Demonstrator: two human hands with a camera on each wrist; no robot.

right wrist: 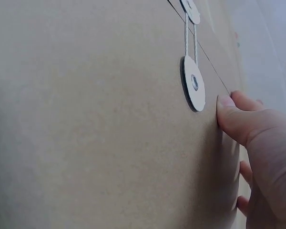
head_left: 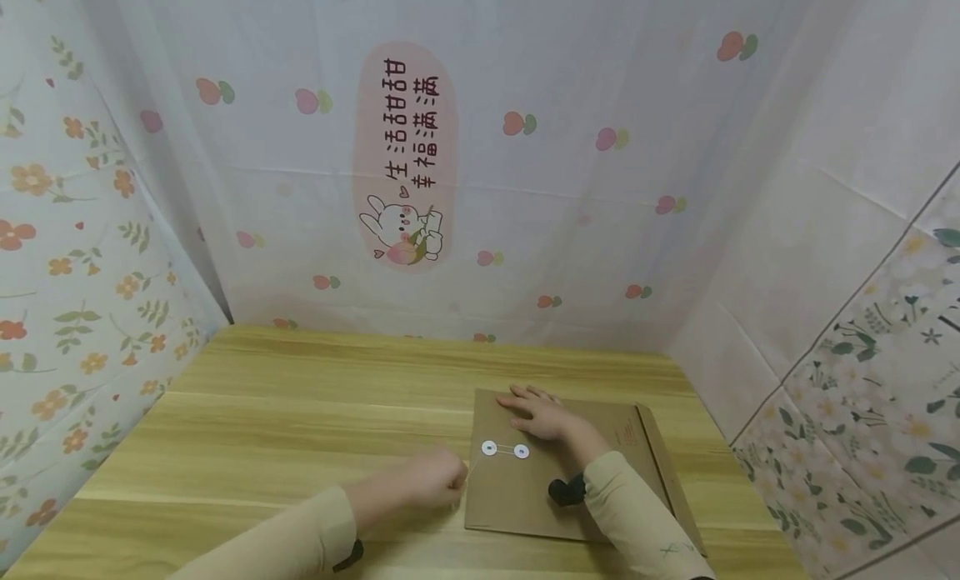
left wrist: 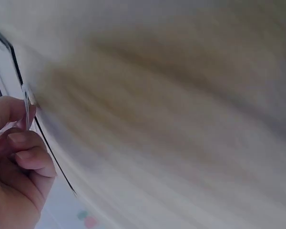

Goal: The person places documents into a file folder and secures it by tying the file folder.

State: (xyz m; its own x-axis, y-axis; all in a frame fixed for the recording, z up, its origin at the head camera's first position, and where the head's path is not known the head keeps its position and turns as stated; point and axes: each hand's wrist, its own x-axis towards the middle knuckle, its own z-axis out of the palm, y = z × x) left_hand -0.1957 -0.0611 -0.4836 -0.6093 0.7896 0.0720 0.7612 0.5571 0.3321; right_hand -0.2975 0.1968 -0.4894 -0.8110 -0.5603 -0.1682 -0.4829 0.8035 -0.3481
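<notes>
A brown kraft-paper string-tie envelope lies flat on the table. Two white round buttons on it are joined by turns of white string. In the head view the loose string runs from the left button toward my left hand, just past the envelope's left edge. The left wrist view shows thumb and fingers pinching the white string. My right hand rests on the envelope's upper part with its fingers extended. Up close in the right wrist view, a button sits near my right thumb.
The table is wood-grained. A white curtain with fruit prints hangs behind it, with floral cloths at the left and right sides. A fold line and narrow flap run along the envelope's right end.
</notes>
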